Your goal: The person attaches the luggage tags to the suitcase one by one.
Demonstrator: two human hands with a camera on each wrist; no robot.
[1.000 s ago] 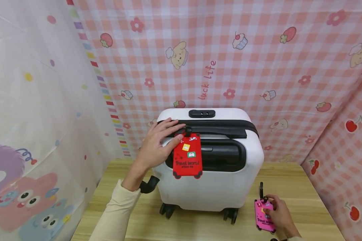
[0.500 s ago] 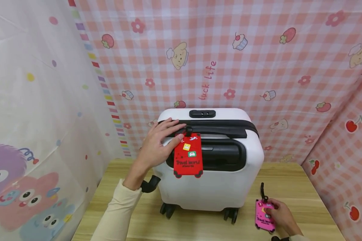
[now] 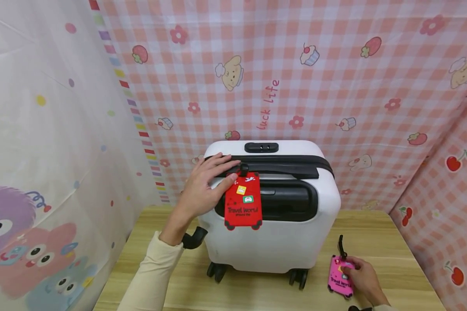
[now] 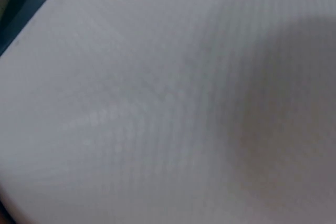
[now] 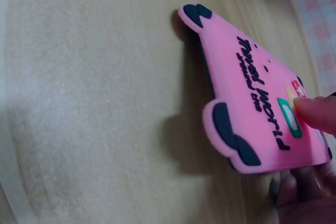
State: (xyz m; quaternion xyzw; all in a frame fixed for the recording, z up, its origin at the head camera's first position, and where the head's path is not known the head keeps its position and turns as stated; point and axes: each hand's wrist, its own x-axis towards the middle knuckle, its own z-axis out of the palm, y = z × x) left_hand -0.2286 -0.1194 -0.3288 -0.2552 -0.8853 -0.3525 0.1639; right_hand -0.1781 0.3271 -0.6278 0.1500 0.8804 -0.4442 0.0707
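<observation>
A white suitcase (image 3: 264, 246) stands upright on the wooden table. My left hand (image 3: 202, 190) rests on its upper left, fingers stretched over the black handle strip (image 3: 280, 168). The left thumb touches the edge of a red luggage tag (image 3: 243, 203), which hangs by a black strap in front of the recessed handle. My right hand (image 3: 363, 278) pinches a pink luggage tag (image 3: 339, 278) at the right, thumb on its printed face and fingers beneath. In the right wrist view, that pink tag (image 5: 236, 87) is tilted with a shadow under it. Its black strap (image 3: 341, 246) points away from me.
The wooden table (image 3: 389, 242) extends on both sides of the suitcase. Black caster wheels (image 3: 298, 276) stand below it, and a black bent part (image 3: 194, 238) shows beside the left wrist. Patterned cloth (image 3: 327, 82) hangs behind and at both sides. The left wrist view is mostly blurred white surface.
The pink luggage tag has turned slightly in my right hand, its lower end swinging left and its strap shifting right. My left hand and the red luggage tag have stayed in place.
</observation>
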